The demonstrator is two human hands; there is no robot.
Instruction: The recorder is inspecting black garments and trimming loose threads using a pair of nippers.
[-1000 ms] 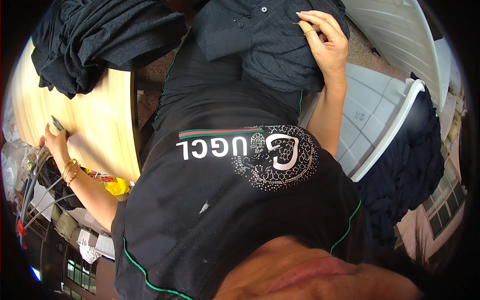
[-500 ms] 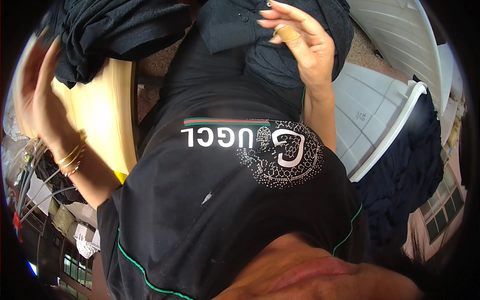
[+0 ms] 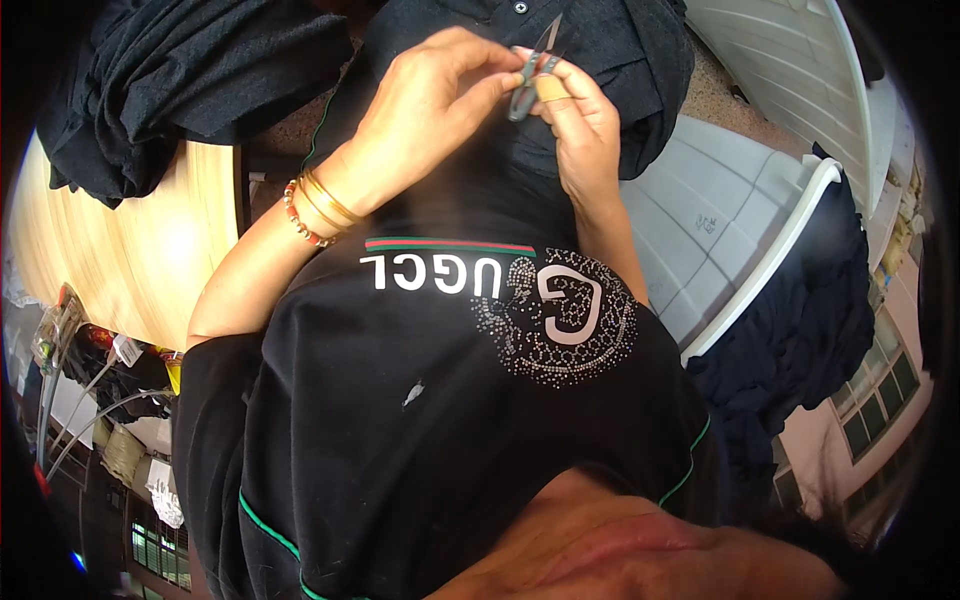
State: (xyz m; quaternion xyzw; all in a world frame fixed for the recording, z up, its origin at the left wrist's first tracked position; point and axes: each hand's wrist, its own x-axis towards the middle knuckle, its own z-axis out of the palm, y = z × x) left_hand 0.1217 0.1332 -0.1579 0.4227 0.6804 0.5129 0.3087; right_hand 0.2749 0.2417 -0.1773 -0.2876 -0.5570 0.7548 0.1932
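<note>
Looking down through the head view, the only view supplied, both hands were found raised together over a dark garment (image 3: pixel 620 70) lying across the person's lap. The left hand (image 3: pixel 430 100) was curled narrow, its thumb and forefinger pinched on the handle end of a small pair of thread snips (image 3: pixel 530 70). The right hand (image 3: pixel 580 120) was likewise closed narrow, its fingertips meeting the same snips from the other side, with a tan thimble-like cover (image 3: pixel 552 88) on one finger. The snips stood between the two hands, blades pointing up and away from the person, just above the garment; whether the blades touched the cloth could not be told. A pale button (image 3: pixel 519 7) showed on the garment near the top edge.

The left wrist carried gold bangles (image 3: pixel 325 198) and a beaded bracelet (image 3: pixel 300 215) just beside them. The person wore a black shirt (image 3: pixel 420 420) with green trim and a studded emblem.

To the person's left, a wooden table (image 3: pixel 120 260) bore a heap of dark cloth (image 3: pixel 180 70) at its far end. To the right stood a white plastic chair (image 3: pixel 740 230), with more dark fabric (image 3: pixel 800 330) draped beyond its rim. Cables and small clutter (image 3: pixel 70 350) lay below the table edge, too blurred to identify.
</note>
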